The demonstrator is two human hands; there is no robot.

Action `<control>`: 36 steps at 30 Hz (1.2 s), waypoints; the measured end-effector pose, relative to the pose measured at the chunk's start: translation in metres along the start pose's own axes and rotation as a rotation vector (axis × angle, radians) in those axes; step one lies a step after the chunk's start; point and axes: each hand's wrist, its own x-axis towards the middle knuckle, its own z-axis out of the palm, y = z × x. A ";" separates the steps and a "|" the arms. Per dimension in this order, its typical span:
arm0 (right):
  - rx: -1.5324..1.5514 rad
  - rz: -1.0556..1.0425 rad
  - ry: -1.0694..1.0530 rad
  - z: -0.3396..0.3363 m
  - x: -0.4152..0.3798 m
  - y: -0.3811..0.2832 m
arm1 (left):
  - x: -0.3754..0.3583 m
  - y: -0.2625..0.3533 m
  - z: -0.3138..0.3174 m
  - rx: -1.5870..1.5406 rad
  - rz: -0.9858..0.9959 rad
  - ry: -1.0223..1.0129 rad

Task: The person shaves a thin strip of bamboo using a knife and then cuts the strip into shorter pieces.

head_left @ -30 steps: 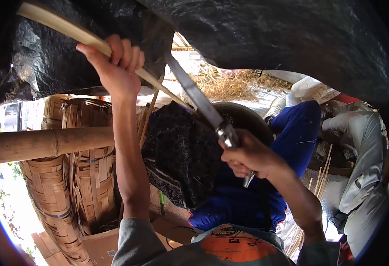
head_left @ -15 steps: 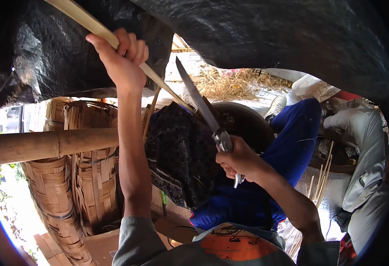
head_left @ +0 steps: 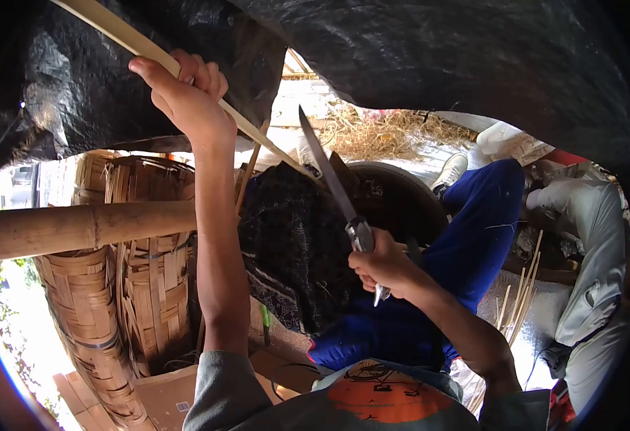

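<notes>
My left hand (head_left: 185,97) is raised high and grips a long pale bamboo strip (head_left: 114,32) that slants from the upper left down to my lap. My right hand (head_left: 381,266) is shut on the metal handle of a long knife (head_left: 327,171), whose blade points up and away. The blade's tip stands near the lower stretch of the strip. A dark patterned cloth (head_left: 293,237) lies over my blue-trousered leg (head_left: 473,237). The strip's lower end is hidden behind the cloth.
Woven bamboo baskets (head_left: 135,287) stand at the left behind a thick horizontal bamboo pole (head_left: 85,226). Black plastic sheeting (head_left: 437,57) hangs overhead. A dark round basin (head_left: 401,197) sits ahead. Another person's grey-trousered legs (head_left: 591,273) and thin bamboo slivers (head_left: 516,302) are at the right.
My right hand has drawn the knife slightly left and toward me, its blade now more upright. My left hand stays high on the strip, shifted a little left.
</notes>
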 end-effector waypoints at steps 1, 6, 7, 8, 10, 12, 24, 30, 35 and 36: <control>-0.069 -0.083 0.038 0.000 -0.005 -0.006 | -0.001 0.001 -0.003 -0.038 -0.018 -0.027; -0.077 -0.141 0.106 -0.004 -0.030 -0.031 | 0.005 0.003 -0.019 -0.247 -0.258 -0.240; -0.078 -0.139 0.112 -0.006 -0.032 -0.031 | 0.006 -0.005 -0.022 -0.252 -0.262 -0.239; -0.066 -0.156 0.128 -0.008 -0.033 -0.029 | 0.008 -0.018 -0.027 -0.254 -0.377 -0.280; -0.050 -0.171 0.145 -0.011 -0.034 -0.024 | 0.004 -0.032 -0.029 -0.270 -0.520 -0.269; -0.002 -0.134 0.150 -0.015 -0.035 -0.018 | 0.003 -0.033 -0.032 -0.276 -0.451 -0.192; -0.047 -0.134 0.114 -0.017 -0.036 -0.010 | -0.012 -0.047 -0.016 -0.206 -0.281 -0.010; -0.063 -0.140 0.111 -0.018 -0.036 -0.011 | -0.012 -0.033 -0.021 -0.220 -0.254 -0.016; -0.085 -0.147 0.109 -0.017 -0.036 -0.015 | -0.016 -0.028 -0.014 -0.248 -0.244 0.036; -0.080 -0.149 0.112 -0.017 -0.037 -0.015 | -0.019 -0.030 -0.011 -0.246 -0.275 0.067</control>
